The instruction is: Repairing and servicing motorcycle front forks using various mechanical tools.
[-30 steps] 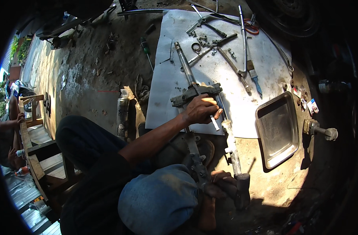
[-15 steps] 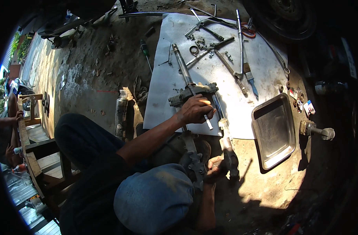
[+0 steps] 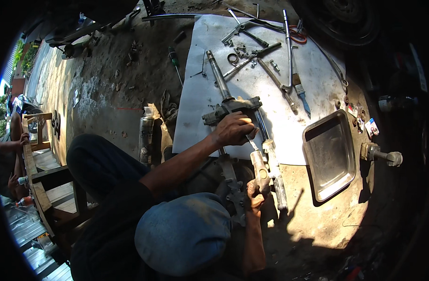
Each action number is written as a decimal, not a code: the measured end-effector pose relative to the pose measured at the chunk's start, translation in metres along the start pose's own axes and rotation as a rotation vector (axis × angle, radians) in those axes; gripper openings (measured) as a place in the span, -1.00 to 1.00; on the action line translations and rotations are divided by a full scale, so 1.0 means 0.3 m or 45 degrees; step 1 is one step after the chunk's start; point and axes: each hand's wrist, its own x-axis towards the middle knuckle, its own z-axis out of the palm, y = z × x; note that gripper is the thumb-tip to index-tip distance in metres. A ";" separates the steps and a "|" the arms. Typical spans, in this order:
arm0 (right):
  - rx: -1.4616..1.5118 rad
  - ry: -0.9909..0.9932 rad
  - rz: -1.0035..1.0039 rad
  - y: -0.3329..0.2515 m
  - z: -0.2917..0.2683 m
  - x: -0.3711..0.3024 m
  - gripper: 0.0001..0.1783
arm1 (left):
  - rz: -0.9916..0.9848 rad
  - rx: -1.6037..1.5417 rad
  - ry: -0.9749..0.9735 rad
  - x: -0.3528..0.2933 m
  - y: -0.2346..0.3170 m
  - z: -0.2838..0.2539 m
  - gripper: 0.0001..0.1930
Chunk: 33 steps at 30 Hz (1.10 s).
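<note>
My left hand [image 3: 235,129] is closed round a thin metal rod [image 3: 254,144] beside the fork clamp [image 3: 238,107] of a motorcycle front fork. The rod slants down, and its lower end meets the top of a short, light metal fork leg [image 3: 259,165]. Whether it goes inside I cannot tell. My right hand [image 3: 255,195] grips that fork leg near its lower end. Just right of it, another fork leg [image 3: 274,171] sits on a shiny fork tube [image 3: 261,125]. A cast metal piece [image 3: 231,181] lies on the left. The steering stem [image 3: 218,75] points away from me.
Wrenches [image 3: 287,51], a paintbrush [image 3: 300,93] and small bolts lie on a white sheet [image 3: 188,131]. A metal tray [image 3: 307,154] stands right, a spray can [image 3: 146,136] left. Below is a blue cap [image 3: 181,234]; another person's hand [image 3: 23,138] touches a wooden frame [image 3: 34,187].
My right hand has raised the short fork leg into the light, up against the lower end of the rod. My left hand has stayed in nearly the same place.
</note>
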 end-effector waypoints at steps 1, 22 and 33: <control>-0.056 0.140 0.192 -0.045 0.001 0.012 -0.56 | 0.013 -0.005 0.006 -0.013 -0.004 0.004 -0.72; 1.494 0.055 0.608 -0.131 -0.114 0.139 -0.56 | -0.084 -0.029 -0.291 0.021 -0.029 0.025 -0.93; 2.228 0.178 0.652 -0.139 -0.043 0.148 -0.50 | -0.056 0.039 -0.188 0.017 -0.040 0.026 -0.87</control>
